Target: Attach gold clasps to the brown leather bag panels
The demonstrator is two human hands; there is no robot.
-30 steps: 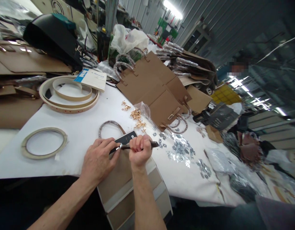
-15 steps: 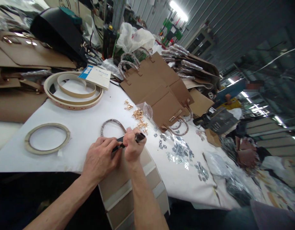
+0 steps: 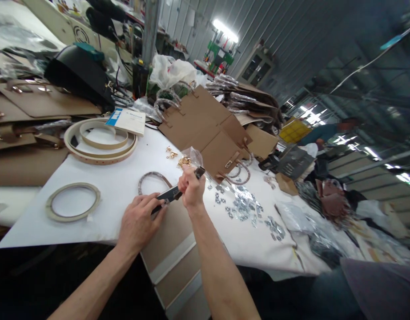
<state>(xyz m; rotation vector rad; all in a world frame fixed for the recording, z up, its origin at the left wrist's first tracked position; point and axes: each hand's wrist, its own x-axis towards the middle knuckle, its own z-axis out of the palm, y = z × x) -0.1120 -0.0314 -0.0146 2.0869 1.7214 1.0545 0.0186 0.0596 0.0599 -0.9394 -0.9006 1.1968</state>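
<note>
A black, flat, bar-shaped tool [image 3: 171, 194] lies slantwise between my hands, over the brown bag panel. My right hand [image 3: 192, 189] is closed in a fist round its upper part, and a dark end sticks out above the fist. At the lower end, my left hand [image 3: 138, 222] pinches with thumb and fingers; what exactly sits under the fingertips is hidden. The brown bag panel [image 3: 171, 231] with pale strips hangs over the table's front edge below my hands. Its wrapped handle loop [image 3: 153, 175] rests on the white table just beyond them.
Gold-coloured fittings [image 3: 184, 161] and many flat metal plates [image 3: 243, 202] lie scattered ahead and right. A tape ring [image 3: 73, 202] and coiled strips [image 3: 101, 155] are at left. An open brown bag [image 3: 205, 120] stands behind. A person [image 3: 325, 131] is far right.
The right hand has moved slightly right and up along the black tool, whose middle now shows between the hands. The left hand stays at the lower end. The camera view has shifted.
</note>
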